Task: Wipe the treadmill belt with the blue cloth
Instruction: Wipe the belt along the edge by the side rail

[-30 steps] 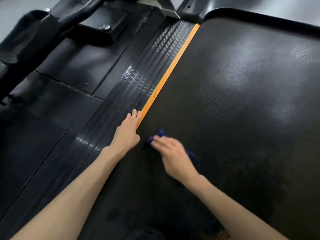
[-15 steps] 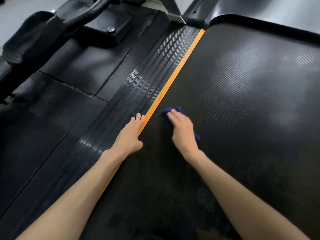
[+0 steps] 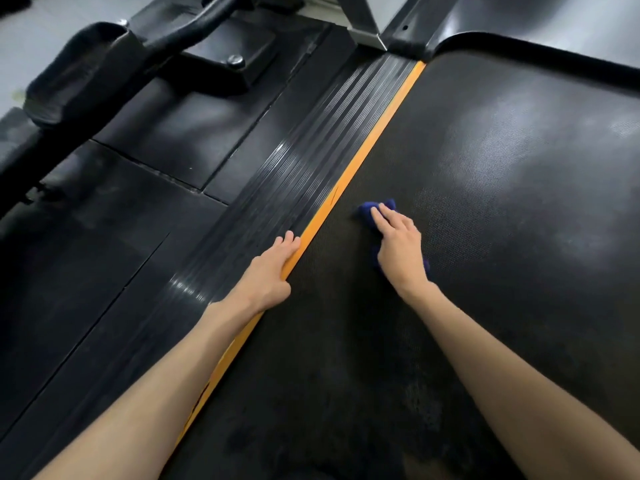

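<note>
The black textured treadmill belt fills the right half of the head view. A small blue cloth lies on the belt near its left edge. My right hand presses flat on the cloth with straight fingers, covering most of it. Blue fabric shows beyond the fingertips and a little by the wrist. My left hand rests flat on the orange strip and the ribbed side rail, fingers straight and pointing up the belt.
Black rubber floor mats lie left of the rail. A black machine frame with a padded part stands at the upper left. The treadmill's front cover edge curves across the top right, with a grey upright post beside it.
My right hand has slid the blue cloth forward along the belt and a little to the right, away from the orange strip. My left hand has stayed on the rail.
</note>
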